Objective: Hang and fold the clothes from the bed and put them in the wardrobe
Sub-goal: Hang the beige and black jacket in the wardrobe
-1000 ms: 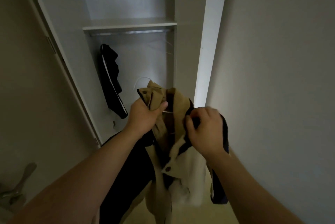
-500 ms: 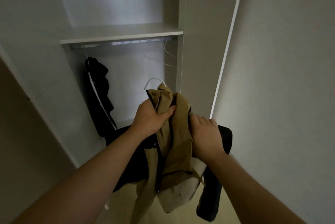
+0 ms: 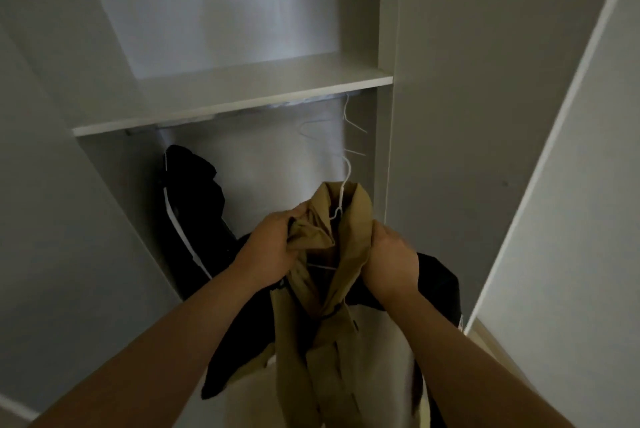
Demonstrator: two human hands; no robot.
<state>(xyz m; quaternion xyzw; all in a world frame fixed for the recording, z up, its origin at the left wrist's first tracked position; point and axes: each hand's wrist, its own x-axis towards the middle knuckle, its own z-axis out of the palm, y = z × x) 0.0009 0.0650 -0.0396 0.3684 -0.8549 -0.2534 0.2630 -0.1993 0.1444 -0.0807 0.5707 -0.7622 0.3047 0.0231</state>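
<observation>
You held the tan jacket [image 3: 332,310] up in front of the open wardrobe [image 3: 388,29], with both hands at its collar. Your left hand [image 3: 273,247] had its fingers [image 3: 293,218] curled round a bunched fold of tan cloth on the left side. Your right hand [image 3: 391,261] gripped the cloth on the right side, fingers [image 3: 378,232] curled into it. A white wire hanger [image 3: 343,190] sat inside the collar, its hook rising above the cloth, below the rail [image 3: 221,115] and not on it. The jacket's pale and dark panels hung under your forearms. On the rail, beneath the shelf [image 3: 263,88], a dark garment [image 3: 194,206] hung at the left and bare white hangers [image 3: 349,123] at the right.
</observation>
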